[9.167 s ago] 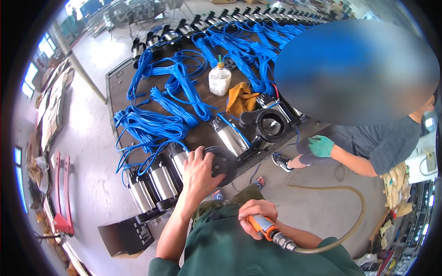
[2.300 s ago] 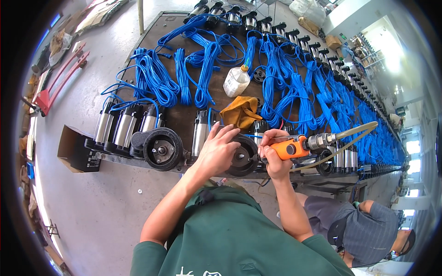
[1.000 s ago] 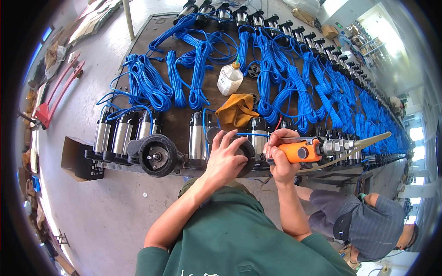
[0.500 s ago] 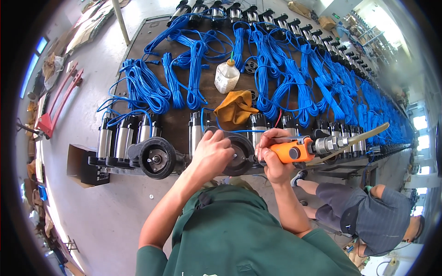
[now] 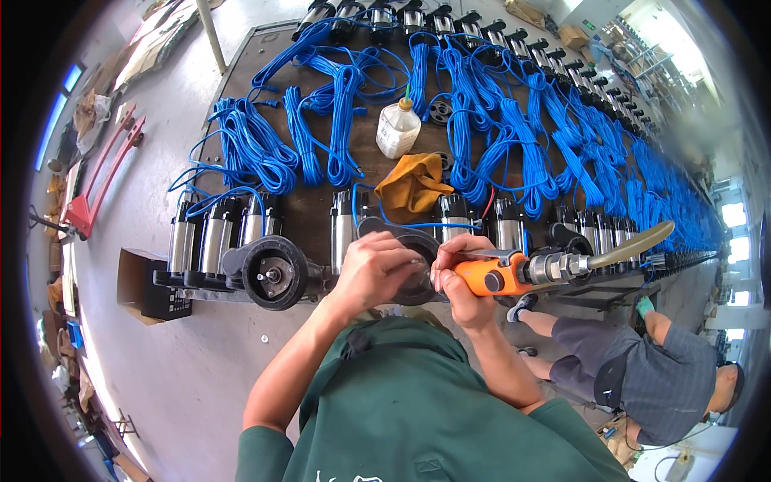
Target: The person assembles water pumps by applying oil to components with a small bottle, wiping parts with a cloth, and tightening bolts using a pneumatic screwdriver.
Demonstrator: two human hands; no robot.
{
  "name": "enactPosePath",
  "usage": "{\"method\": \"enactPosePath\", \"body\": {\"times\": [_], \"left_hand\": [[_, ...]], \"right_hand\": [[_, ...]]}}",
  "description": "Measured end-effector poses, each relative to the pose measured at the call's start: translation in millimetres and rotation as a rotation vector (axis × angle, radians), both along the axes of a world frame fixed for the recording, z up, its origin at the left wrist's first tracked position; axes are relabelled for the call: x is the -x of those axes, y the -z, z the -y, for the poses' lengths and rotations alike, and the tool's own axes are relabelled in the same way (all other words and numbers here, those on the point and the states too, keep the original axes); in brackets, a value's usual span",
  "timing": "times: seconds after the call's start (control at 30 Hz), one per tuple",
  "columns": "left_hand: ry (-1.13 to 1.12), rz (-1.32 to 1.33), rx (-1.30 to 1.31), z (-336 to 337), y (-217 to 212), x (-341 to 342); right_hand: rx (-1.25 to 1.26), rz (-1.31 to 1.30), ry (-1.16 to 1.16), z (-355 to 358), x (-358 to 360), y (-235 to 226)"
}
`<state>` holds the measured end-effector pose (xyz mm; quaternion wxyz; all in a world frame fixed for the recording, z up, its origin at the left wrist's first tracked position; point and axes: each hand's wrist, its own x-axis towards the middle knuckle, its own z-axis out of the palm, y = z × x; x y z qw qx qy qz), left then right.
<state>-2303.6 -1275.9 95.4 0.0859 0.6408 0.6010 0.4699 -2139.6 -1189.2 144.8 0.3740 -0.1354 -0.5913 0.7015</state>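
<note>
My right hand (image 5: 466, 281) is wrapped round an orange pneumatic screwdriver (image 5: 490, 275), whose pale hose (image 5: 634, 245) runs off to the right through metal fittings. Close by, my left hand (image 5: 373, 271) is closed in a pinch, its fingertips near the tool's front end; a small metallic glint shows there, too small to name. Both hands are over a round black pump housing (image 5: 418, 299), which they partly cover. To the left, a second black housing (image 5: 275, 271) lies with its round opening upward and a metal shaft in the middle. A steel pump cylinder (image 5: 341, 229) extends behind my left hand.
Blue cable coils (image 5: 345, 120) cover much of the dark table (image 5: 269, 60), with steel pumps lined up along both edges. A white bottle (image 5: 397, 128) and a yellow-brown cloth (image 5: 414, 189) lie ahead. A cardboard box (image 5: 144, 285) sits on the floor; a co-worker (image 5: 658, 369) bends at right.
The screwdriver and my right hand have moved left, closer to my left hand. My left hand has turned so its pinched fingertips point toward the tool. The co-worker's gloved hand has shifted.
</note>
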Motion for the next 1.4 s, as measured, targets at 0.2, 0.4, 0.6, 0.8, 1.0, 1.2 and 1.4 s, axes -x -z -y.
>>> {"method": "enactPosePath", "body": {"times": [0.2,0.4,0.6,0.8,1.0,1.2,1.4], "left_hand": [[-0.642,0.05,0.246,-6.4,-6.4,10.9],[-0.408,0.041,0.072,23.0,4.9,4.7],[-0.258,0.12,0.236,43.7,6.0,-6.0],[-0.22,0.245,0.175,41.0,10.4,-8.8],[-0.188,0.196,0.173,42.3,11.3,-6.4],[-0.253,-0.051,0.294,41.0,-6.2,-11.6],[-0.329,-0.071,0.547,28.1,-13.3,-19.4]], "right_hand": [[0.001,-0.009,-0.046,9.6,11.1,4.6],[-0.022,-0.003,-0.103,11.2,23.6,17.6],[-0.095,0.065,-0.134,7.3,24.9,16.7],[-0.26,0.054,-0.174,9.9,30.4,16.5],[-0.212,0.127,-0.182,11.8,31.6,7.4],[-0.082,0.035,-0.217,0.2,23.5,14.4],[-0.022,-0.003,-0.183,-5.2,20.7,17.3]]}}
